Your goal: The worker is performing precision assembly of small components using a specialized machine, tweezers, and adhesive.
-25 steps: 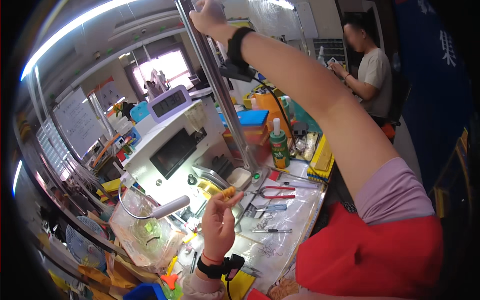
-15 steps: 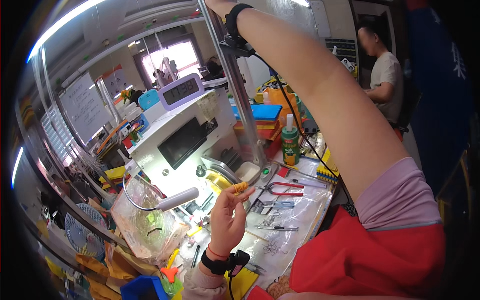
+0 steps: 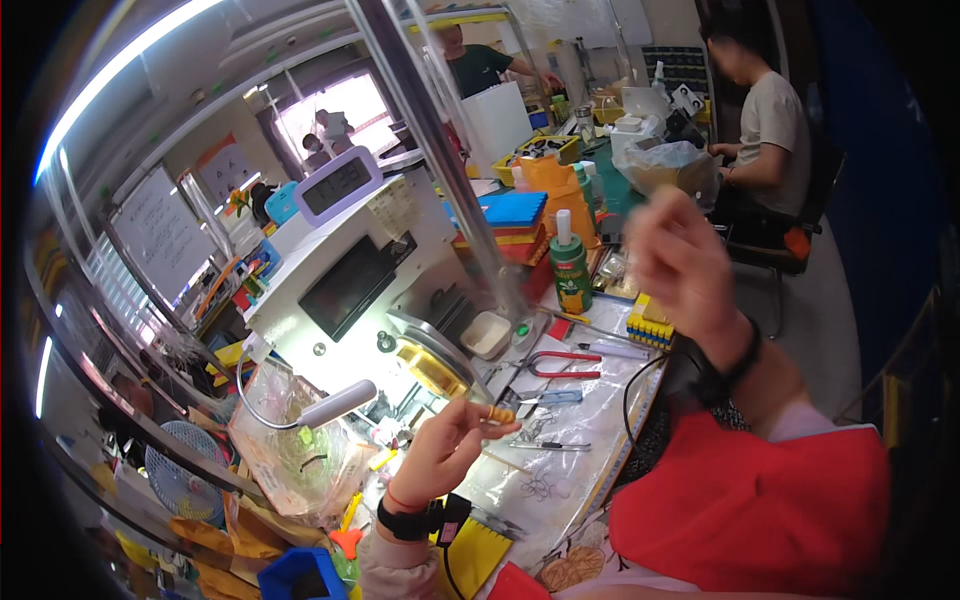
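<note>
My left hand (image 3: 447,452) is over the workbench in front of the lit machine, fingers bent together and pointing right. Orange finger covers (image 3: 501,415) sit on a fingertip. Whatever lies between thumb and fingers, if anything, is too small to make out. My right hand (image 3: 682,268) is raised at the right, beyond the bench edge and level with the green canister (image 3: 570,275). Motion smears its fingers, so their grip is unclear. Below and right of my left hand lie tweezers (image 3: 552,446), and farther back red-handled pliers (image 3: 565,366).
A white machine (image 3: 290,325) with a dark screen stands behind the bench, a metal post (image 3: 430,130) beside it. A white lamp (image 3: 338,403) reaches over the left side. A blue bin (image 3: 300,577) is at the lower left. Another person (image 3: 775,130) sits at the far right.
My right hand has come down from high above, its arm no longer stretching across the view. My left hand has shifted slightly left and down in the picture, still with bent fingers.
</note>
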Motion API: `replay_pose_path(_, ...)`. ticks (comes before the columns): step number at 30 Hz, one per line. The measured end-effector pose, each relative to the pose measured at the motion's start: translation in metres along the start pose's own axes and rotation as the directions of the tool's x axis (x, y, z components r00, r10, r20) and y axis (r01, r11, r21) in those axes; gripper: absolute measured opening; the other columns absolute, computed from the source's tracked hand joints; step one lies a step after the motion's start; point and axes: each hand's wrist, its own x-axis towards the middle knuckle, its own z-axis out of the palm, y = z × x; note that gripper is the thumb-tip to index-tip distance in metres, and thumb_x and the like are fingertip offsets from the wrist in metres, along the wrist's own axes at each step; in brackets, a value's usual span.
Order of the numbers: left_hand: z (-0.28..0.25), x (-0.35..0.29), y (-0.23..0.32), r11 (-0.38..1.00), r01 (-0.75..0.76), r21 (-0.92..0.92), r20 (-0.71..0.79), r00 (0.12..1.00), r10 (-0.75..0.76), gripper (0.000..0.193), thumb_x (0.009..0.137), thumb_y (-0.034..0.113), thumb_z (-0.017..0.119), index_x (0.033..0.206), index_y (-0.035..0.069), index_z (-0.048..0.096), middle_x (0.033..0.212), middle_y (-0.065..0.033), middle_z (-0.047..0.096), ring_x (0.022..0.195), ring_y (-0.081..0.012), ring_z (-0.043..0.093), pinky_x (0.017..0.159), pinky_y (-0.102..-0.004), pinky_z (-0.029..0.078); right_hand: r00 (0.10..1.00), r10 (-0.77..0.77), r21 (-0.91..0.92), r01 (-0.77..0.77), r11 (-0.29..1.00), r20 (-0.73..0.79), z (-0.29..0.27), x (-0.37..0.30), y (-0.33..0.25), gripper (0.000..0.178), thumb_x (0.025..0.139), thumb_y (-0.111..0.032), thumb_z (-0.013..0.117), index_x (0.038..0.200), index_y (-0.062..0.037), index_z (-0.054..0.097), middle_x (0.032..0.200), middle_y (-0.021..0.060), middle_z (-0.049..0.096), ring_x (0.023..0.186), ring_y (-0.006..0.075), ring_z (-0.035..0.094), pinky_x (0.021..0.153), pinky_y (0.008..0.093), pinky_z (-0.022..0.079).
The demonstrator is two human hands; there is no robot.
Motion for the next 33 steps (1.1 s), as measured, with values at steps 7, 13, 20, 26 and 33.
replay_pose_path(7, 0.018, -0.001, 0.046, 0.986, 0.055, -0.156, 0.21, 0.977, -0.021, 0.014, 0.09, -0.007, 0.034, 0.098, -0.004, 0.045, 0.121, -0.0234, 0.058, 0.112, -0.0363, 0.062, 0.095, -0.0382, 0.048, 0.633, -0.151, -0.345, -0.196, 0.918, -0.759, -0.201, -0.143, -0.072, 0.003, 0.096, -0.012, 0.053, 0.093, -0.0103, 0.054, 0.065, -0.005, 0.045, 0.046, 0.0005, 0.031, 0.04, 0.0176, 0.022)
replay_pose_path(13, 0.13, 0.031, 0.109, 0.975, -0.099, -0.199, 0.41, 0.895, 0.175, 0.005, 0.093, -0.004, 0.044, 0.098, -0.003, 0.046, 0.127, -0.0253, 0.054, 0.122, -0.0324, 0.056, 0.103, -0.04, 0.043, 0.868, -0.484, -0.867, 0.324, 0.378, 0.113, -0.076, -0.126, -0.149, 0.004, 0.095, -0.012, 0.053, 0.094, -0.0098, 0.056, 0.074, 0.0001, 0.055, 0.056, 0.008, 0.049, 0.048, 0.0203, 0.037)
replay_pose_path(20, 0.187, 0.057, 0.112, 0.951, -0.277, -0.139, 0.163, 0.941, 0.298, 0.007, 0.094, -0.003, 0.049, 0.099, -0.001, 0.045, 0.125, -0.0184, 0.053, 0.106, -0.0176, 0.055, 0.093, -0.0316, 0.043, 0.594, -0.334, -0.559, 0.804, 0.203, 0.732, -0.02, -0.084, -0.099, 0.018, 0.072, -0.005, 0.073, 0.087, -0.0088, 0.063, 0.096, 0.0072, 0.066, 0.075, 0.0162, 0.065, 0.06, 0.0256, 0.049)
replay_pose_path(26, 0.193, 0.062, 0.097, 0.947, -0.278, -0.162, 0.027, 0.958, 0.285, 0.009, 0.089, -0.003, 0.054, 0.094, -0.001, 0.047, 0.104, -0.0189, 0.057, 0.096, -0.0264, 0.058, 0.085, -0.0329, 0.046, 0.709, -0.315, -0.682, 0.7, 0.211, 0.631, -0.022, -0.089, -0.088, 0.021, 0.07, 0.002, 0.071, 0.087, -0.0049, 0.061, 0.099, 0.0109, 0.064, 0.069, 0.0176, 0.064, 0.06, 0.0281, 0.051)
replay_pose_path(33, 0.19, 0.063, 0.092, 0.923, -0.107, -0.369, 0.066, 0.988, 0.141, 0.008, 0.092, -0.002, 0.053, 0.096, -0.001, 0.047, 0.103, -0.0136, 0.054, 0.096, -0.0207, 0.054, 0.086, -0.0301, 0.044, 0.723, -0.233, -0.705, 0.688, 0.171, 0.65, -0.019, -0.085, -0.089, 0.019, 0.069, 0.005, 0.069, 0.084, 0.0006, 0.059, 0.101, 0.0123, 0.062, 0.069, 0.0197, 0.065, 0.059, 0.029, 0.052)
